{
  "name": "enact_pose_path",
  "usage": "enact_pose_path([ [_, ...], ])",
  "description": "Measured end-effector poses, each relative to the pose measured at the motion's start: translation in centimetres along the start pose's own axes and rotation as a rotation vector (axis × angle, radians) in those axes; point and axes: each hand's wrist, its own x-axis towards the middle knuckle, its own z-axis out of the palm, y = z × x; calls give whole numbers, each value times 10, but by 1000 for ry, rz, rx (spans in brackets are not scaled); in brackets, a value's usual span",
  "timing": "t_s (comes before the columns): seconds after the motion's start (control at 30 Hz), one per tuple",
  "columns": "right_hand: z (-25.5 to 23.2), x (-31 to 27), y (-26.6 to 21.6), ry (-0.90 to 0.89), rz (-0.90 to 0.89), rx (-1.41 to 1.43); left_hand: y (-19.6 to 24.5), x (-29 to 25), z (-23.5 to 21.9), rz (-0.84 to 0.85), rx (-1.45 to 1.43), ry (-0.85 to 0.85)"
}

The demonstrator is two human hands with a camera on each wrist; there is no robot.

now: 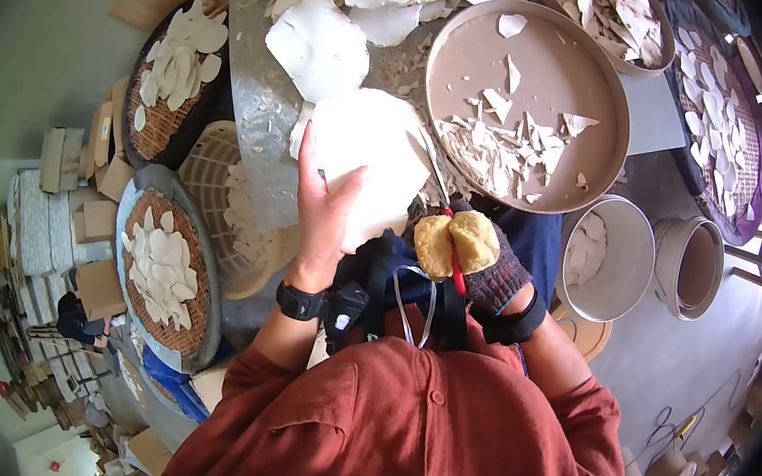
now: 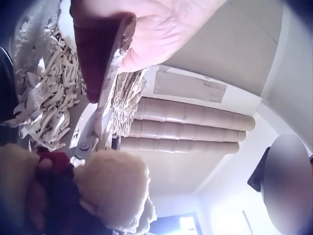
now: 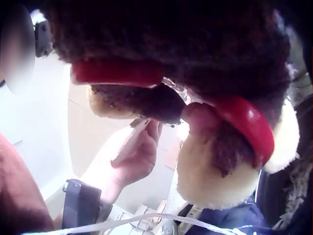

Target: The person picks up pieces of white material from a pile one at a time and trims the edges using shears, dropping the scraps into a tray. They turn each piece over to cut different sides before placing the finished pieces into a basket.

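Observation:
My bare left hand [image 1: 320, 217] grips a thin, off-white flat slice [image 1: 380, 163], thumb on its face. In the left wrist view the slice is edge-on, with a rough brownish rim. My right hand [image 1: 502, 285], in a dark knitted glove, holds scissors [image 2: 84, 146] with red handles [image 3: 117, 73]. Yellow, sponge-like padding [image 1: 436, 247] covers fingers of that hand. The scissor blades lie along the slice's right edge, and in the left wrist view they overlap its lower end. The slice's exact material cannot be told.
A round tray [image 1: 437, 75] of pale scraps stands ahead right, beside a metal table [image 1: 258, 121] with stacked slices [image 1: 318, 47]. A plastic basket [image 1: 211, 162] and woven trays [image 1: 186, 338] sit left. White buckets [image 1: 623, 299] stand right.

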Motion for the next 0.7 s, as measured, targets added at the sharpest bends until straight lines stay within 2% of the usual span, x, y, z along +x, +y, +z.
enact_pose_path([
  [0.07,-10,1,7,-25,16,-89,-3,2,-2,-21,-25,-17],
  [0.17,-21,2,27,78,38,138,-1,5,-4,-37,-78,-74],
  [0.27,-12,8,15,46,23,132,5,3,-1,-41,-96,-115],
  [0.3,-6,7,6,71,7,-87,5,1,1,-31,-58,-98],
  [0.37,-18,11,17,63,-37,-324,2,0,1,-28,-25,-85],
  [0.43,-18,9,18,72,-57,-368,-2,-1,-1,-48,-40,-93],
  [0.5,-12,6,18,93,-60,-216,2,2,-2,-23,-20,-119],
  [0.6,-11,13,12,-72,-92,19,2,0,-6,2,54,-200],
  [0.63,-5,10,7,31,-111,-325,1,-2,-7,6,88,-238],
  [0.7,-8,10,9,78,-55,-227,2,-2,-8,-22,73,-238],
])
